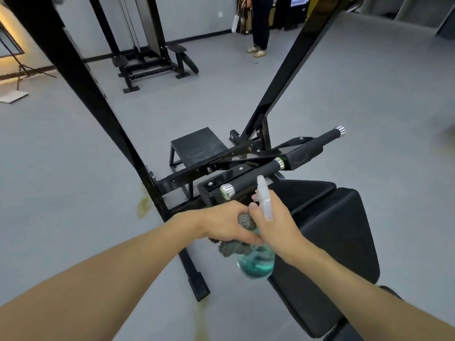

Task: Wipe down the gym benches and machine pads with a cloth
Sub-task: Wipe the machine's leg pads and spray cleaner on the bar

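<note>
The grey floor (344, 94) shows yellowish stains (143, 205) left of centre. By the far wall (197, 16) a person (260, 23) in dark trousers and sandals stands, with a white socket plate (220, 14) on the wall nearby. At the left edge, a black tripod (22, 70) stands near a white sheet (13, 96) lying flat on the floor.
</note>
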